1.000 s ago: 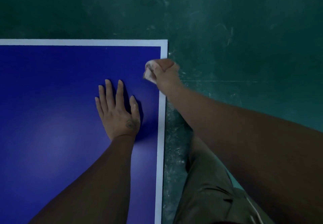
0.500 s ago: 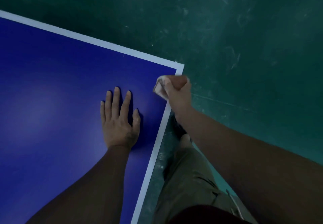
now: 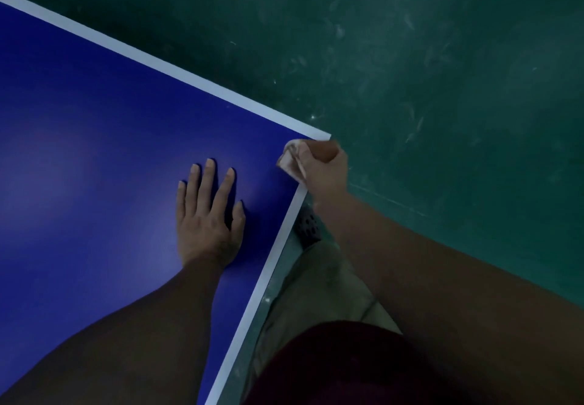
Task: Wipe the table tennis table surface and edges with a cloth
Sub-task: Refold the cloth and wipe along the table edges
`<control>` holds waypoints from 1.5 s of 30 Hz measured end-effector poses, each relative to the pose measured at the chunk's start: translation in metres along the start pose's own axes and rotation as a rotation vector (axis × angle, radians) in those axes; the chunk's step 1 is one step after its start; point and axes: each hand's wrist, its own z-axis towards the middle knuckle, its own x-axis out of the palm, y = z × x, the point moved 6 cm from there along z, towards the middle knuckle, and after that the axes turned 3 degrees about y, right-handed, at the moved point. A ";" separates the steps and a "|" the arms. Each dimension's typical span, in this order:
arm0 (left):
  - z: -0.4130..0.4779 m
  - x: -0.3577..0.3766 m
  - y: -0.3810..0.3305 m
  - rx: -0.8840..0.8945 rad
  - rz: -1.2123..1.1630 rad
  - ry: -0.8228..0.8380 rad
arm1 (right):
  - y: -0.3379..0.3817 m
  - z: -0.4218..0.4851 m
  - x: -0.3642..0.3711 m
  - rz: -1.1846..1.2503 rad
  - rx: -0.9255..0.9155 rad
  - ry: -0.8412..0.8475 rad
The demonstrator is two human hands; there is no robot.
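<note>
We're looking down on one corner of the blue table tennis table (image 3: pixel 94 126). The corner points to the upper right of the view. One white-striped edge (image 3: pixel 177 68) runs from the upper left down to it. The other white edge (image 3: pixel 271 265) drops from the corner toward the bottom, leaning left, and it passes right beside the person's leg.

The cloth (image 3: pixel 289 159) sits just below that corner on the side edge. It's a small pale bunched-up wad, and its visible part runs roughly along that edge line, poking out of the fist toward the blue surface. The right hand (image 3: pixel 324 167) is curled tight around it with the knuckles up, hanging partly over the table edge. We can't tell whether the cloth is pressed onto the white stripe or only onto the rim, because the fist covers that bit.

The left hand (image 3: pixel 208 215) holds nothing. It lies palm down on the blue top with its fingers straight and a little spread, pointing away from the person. It's near the cloth hand but not touching it.

Off the table there's a scuffed green floor (image 3: pixel 442 88). Next to the side edge we can see a khaki trouser leg (image 3: pixel 316 284) and a dark perforated shoe (image 3: pixel 308 226).
</note>
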 end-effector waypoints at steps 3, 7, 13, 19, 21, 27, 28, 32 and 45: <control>0.001 0.002 0.001 -0.006 0.012 0.031 | 0.036 0.009 -0.006 -0.189 -0.179 -0.013; 0.001 0.004 0.000 0.008 0.005 0.032 | 0.054 0.010 -0.014 -0.662 -0.291 0.198; 0.000 0.004 0.000 0.022 -0.008 0.004 | 0.076 0.029 -0.006 -1.138 -0.284 0.392; 0.000 0.004 0.002 0.007 -0.022 -0.035 | 0.092 0.047 0.011 -1.421 -0.181 0.561; 0.001 0.005 0.003 0.008 -0.024 -0.030 | 0.096 0.053 0.014 -1.443 -0.156 0.613; 0.011 -0.002 -0.003 -0.426 0.008 -0.072 | 0.108 0.057 0.028 -1.599 -0.139 0.774; 0.022 -0.004 -0.007 -0.605 -0.005 -0.098 | 0.109 0.058 0.031 -1.623 -0.159 0.787; 0.079 -0.008 -0.013 -1.208 -0.087 -0.193 | 0.103 0.063 0.045 -1.619 -0.176 0.831; 0.094 -0.003 -0.007 -1.354 -0.010 -0.306 | 0.090 0.075 0.195 -1.514 -0.238 0.979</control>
